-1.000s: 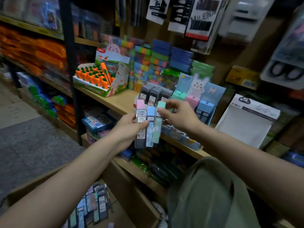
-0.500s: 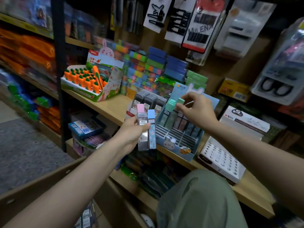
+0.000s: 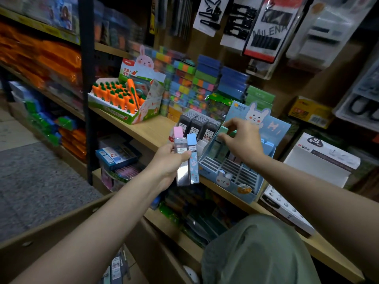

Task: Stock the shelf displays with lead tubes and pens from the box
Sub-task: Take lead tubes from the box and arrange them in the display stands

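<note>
The right hand (image 3: 243, 140) has carried its green-capped lead tube (image 3: 224, 130) to the bunny display (image 3: 231, 173); grip pinching it upright. Left hand (image 3: 168, 160), at nine o'clock, clasps two upright tubes (image 3: 187, 158).

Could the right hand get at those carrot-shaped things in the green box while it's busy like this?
Probably not right away. The right hand is pinching a green-capped lead tube at the blue bunny display, and the left hand sits between it and the carrot box.
</note>
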A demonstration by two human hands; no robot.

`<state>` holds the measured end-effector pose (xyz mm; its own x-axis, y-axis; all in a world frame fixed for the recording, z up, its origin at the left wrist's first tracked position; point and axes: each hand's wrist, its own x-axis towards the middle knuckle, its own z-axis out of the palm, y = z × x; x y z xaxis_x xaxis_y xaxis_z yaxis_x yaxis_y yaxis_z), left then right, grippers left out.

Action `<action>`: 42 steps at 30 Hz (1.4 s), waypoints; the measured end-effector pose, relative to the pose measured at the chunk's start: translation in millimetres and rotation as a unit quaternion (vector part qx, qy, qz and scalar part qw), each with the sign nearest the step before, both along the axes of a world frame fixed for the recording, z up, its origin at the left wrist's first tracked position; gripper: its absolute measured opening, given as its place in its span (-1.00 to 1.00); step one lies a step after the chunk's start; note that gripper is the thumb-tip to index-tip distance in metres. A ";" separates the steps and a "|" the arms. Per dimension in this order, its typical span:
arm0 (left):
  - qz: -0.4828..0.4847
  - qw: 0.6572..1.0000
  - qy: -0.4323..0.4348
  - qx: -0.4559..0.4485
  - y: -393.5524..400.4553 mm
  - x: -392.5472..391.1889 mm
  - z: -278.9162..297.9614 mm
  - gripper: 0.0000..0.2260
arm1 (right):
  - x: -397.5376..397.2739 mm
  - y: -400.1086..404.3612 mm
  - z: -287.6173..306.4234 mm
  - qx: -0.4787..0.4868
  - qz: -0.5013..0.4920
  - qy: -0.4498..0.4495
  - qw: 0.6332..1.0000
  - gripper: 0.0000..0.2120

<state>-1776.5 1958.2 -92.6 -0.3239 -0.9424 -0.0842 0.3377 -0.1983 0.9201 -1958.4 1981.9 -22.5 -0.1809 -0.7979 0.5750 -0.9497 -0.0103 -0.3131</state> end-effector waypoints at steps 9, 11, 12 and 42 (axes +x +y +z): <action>-0.016 1.000 0.008 0.002 5.3 -3.2 0.8 -0.87 | 0.7 4.0 -11.4 -0.035 0.011 0.024 0.999 -0.83; -0.024 1.000 0.015 0.002 6.2 -3.0 -0.1 -0.88 | 2.6 8.1 -8.1 -0.056 0.040 -0.001 0.998 -0.79; -0.028 0.999 0.019 -0.001 6.4 -2.9 -0.6 -0.87 | 5.2 10.4 -6.7 -0.060 0.057 -0.014 0.996 -0.77; -0.097 0.988 0.003 -0.124 22.5 -17.6 -11.8 -0.89 | -73.6 61.5 5.5 0.011 -0.017 -0.021 1.000 -0.82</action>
<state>-1794.1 1980.8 -104.4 -0.4993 -0.8543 0.1444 0.3220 -0.0283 0.9463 -2032.0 2043.4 -17.0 -0.2318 -0.8033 0.5486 -0.9353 0.0291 -0.3526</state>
